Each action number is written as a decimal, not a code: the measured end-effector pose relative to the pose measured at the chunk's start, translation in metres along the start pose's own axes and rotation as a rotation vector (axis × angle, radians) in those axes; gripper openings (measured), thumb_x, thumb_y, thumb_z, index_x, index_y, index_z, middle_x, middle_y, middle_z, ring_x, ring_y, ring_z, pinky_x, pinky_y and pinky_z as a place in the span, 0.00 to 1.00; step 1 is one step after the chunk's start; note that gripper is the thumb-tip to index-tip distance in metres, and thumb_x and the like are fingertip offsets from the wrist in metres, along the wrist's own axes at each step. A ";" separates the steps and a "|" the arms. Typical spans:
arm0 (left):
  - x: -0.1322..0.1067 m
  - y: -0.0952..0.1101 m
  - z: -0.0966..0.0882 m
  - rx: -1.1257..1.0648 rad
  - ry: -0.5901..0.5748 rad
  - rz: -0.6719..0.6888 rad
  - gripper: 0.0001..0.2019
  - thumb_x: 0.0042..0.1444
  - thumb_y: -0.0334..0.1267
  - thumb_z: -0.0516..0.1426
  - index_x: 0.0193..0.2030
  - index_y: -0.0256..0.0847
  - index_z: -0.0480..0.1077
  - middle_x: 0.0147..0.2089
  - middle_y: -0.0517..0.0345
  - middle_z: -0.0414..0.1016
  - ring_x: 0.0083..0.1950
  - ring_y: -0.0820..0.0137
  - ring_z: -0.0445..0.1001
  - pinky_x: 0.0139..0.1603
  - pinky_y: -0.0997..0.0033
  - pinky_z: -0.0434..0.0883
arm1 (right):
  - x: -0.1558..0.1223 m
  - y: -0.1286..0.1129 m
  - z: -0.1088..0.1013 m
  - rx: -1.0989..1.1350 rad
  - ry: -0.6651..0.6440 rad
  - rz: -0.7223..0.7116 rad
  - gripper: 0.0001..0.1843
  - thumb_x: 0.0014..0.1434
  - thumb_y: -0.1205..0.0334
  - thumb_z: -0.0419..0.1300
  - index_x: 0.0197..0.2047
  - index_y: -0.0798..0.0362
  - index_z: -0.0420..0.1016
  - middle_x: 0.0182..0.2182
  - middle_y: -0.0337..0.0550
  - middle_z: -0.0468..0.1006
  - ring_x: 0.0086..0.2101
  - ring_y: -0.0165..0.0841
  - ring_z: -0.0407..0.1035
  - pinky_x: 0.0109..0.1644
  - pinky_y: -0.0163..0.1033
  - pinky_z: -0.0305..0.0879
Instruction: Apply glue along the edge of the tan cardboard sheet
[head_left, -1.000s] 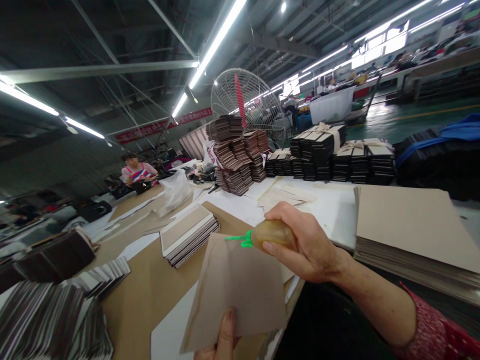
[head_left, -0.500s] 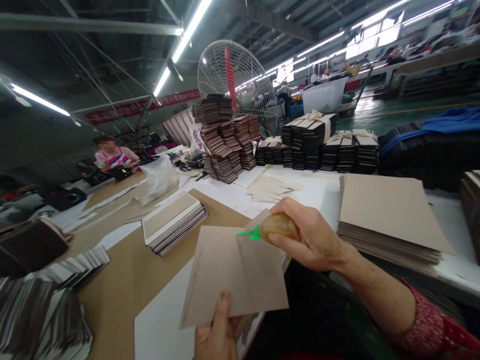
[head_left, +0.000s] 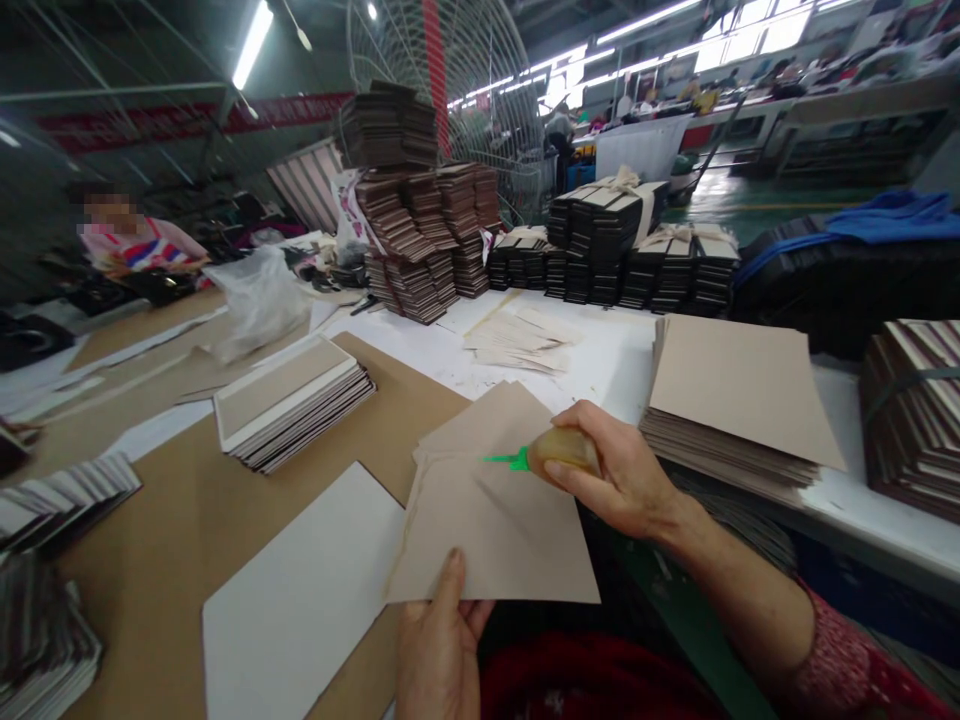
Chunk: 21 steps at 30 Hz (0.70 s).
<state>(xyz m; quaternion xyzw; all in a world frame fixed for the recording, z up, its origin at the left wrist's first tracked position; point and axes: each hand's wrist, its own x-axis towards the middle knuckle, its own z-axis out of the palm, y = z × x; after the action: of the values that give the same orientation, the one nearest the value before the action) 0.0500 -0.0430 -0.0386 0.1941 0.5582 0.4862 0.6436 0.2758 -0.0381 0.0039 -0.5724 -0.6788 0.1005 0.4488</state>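
Note:
My left hand (head_left: 442,640) grips the near edge of a beige cardboard sheet (head_left: 495,540), thumb on top and fingers beneath. A line of glue runs along the sheet's left edge and part of its far edge. In my right hand (head_left: 622,465) is a yellowish glue bottle (head_left: 566,452), tilted on its side, its green nozzle (head_left: 510,459) pointing left at the sheet's far edge. Another beige sheet (head_left: 491,415) lies just beyond the held one. To the left, a white board (head_left: 300,590) rests on the brown table covering.
A stack of beige sheets (head_left: 735,390) stands at the right, beside a strapped bundle (head_left: 915,420). White-topped boards (head_left: 292,400) are stacked on the left. Farther back are paper strips (head_left: 521,340), brown bundles (head_left: 412,230), black bundles (head_left: 607,240) and a large fan. A person (head_left: 139,240) sits far left.
Glue now shows along part of the sheet's far edge, and the nozzle points there. The sheet is turned slightly in my left hand. My view has shifted right and downward.

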 end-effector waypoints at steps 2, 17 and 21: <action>0.001 -0.002 0.001 0.004 0.014 -0.004 0.29 0.55 0.32 0.60 0.62 0.56 0.62 0.60 0.52 0.71 0.53 0.60 0.75 0.48 0.56 0.76 | 0.007 0.000 0.007 -0.007 -0.018 -0.024 0.15 0.58 0.56 0.60 0.46 0.55 0.67 0.34 0.40 0.68 0.33 0.34 0.63 0.35 0.39 0.57; 0.003 -0.001 0.001 0.024 0.042 -0.033 0.25 0.54 0.33 0.61 0.60 0.45 0.65 0.55 0.45 0.74 0.54 0.57 0.75 0.49 0.55 0.76 | 0.040 -0.015 0.012 -0.313 -0.263 -0.051 0.15 0.58 0.58 0.61 0.45 0.55 0.65 0.38 0.43 0.71 0.34 0.37 0.65 0.36 0.40 0.56; 0.003 -0.002 0.002 0.058 0.068 -0.038 0.25 0.55 0.34 0.61 0.60 0.45 0.65 0.55 0.45 0.74 0.54 0.57 0.75 0.46 0.57 0.77 | 0.044 -0.019 0.005 -0.377 -0.302 -0.030 0.14 0.58 0.58 0.61 0.44 0.54 0.64 0.37 0.42 0.71 0.34 0.37 0.65 0.34 0.40 0.54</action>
<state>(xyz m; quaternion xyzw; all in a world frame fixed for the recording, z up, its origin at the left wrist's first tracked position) 0.0526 -0.0409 -0.0409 0.1853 0.5974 0.4637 0.6274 0.2614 -0.0040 0.0348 -0.6143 -0.7535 0.0499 0.2288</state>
